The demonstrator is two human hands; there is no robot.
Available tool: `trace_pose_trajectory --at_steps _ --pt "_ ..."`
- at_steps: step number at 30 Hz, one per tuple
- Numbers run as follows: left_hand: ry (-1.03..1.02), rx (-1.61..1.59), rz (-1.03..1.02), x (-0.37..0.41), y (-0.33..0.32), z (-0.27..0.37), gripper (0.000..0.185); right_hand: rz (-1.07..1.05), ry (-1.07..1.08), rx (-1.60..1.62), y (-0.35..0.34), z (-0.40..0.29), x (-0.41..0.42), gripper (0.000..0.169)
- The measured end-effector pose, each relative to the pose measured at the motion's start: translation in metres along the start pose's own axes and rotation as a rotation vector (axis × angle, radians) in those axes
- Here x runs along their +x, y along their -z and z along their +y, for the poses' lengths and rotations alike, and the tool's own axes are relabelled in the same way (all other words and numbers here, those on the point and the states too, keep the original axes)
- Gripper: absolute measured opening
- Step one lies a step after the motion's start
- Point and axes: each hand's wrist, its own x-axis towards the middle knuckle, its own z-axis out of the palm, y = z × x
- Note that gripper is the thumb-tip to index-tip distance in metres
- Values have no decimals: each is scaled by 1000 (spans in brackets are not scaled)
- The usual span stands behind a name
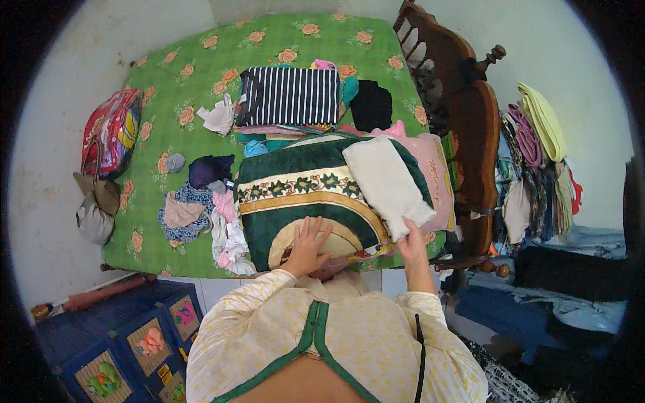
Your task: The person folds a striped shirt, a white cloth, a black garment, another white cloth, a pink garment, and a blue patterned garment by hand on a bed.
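Fingers spread, my left hand (306,247) rests flat on the near part of a folded dark green rug (272,211) with a cream and gold leaf border. My right hand (414,242) grips the near corner of a folded white cloth (385,181), which lies slanted over the rug's right side. Under and to the right of the rug shows a pink pillow (437,176) that bears writing. Behind the rug sits a pile of folded clothes topped by a black-and-white striped garment (292,96).
Loose small clothes (189,209) lie left of the rug. A folded black cloth (372,105) is at the back right. A red plastic pack (113,131) sits at the bed's left edge. The wooden headboard (471,136) bounds the right, beside hanging clothes (534,166).
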Motion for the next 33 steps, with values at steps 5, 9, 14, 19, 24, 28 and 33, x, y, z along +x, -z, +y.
trace_pose_trajectory --at_steps 5,9,14,19,24,28,33 --pt "50 83 -101 1 -6 2 73 -159 167 78 -89 -91 -36 41" --pt "63 95 -112 4 -6 5 73 -318 230 285 -101 -138 46 43" --pt "115 110 -121 10 -1 13 72 -305 176 367 -167 -169 136 36" --pt "136 102 -76 15 -2 19 70 -397 269 449 -216 -192 223 42" --pt "172 128 -93 17 -5 19 68 -471 329 488 -223 -183 277 40" --pt "194 143 -102 16 -9 17 67 -173 95 139 -173 -124 330 39" --pt "190 178 -85 15 -10 16 66 229 -147 15 -114 -81 376 34"
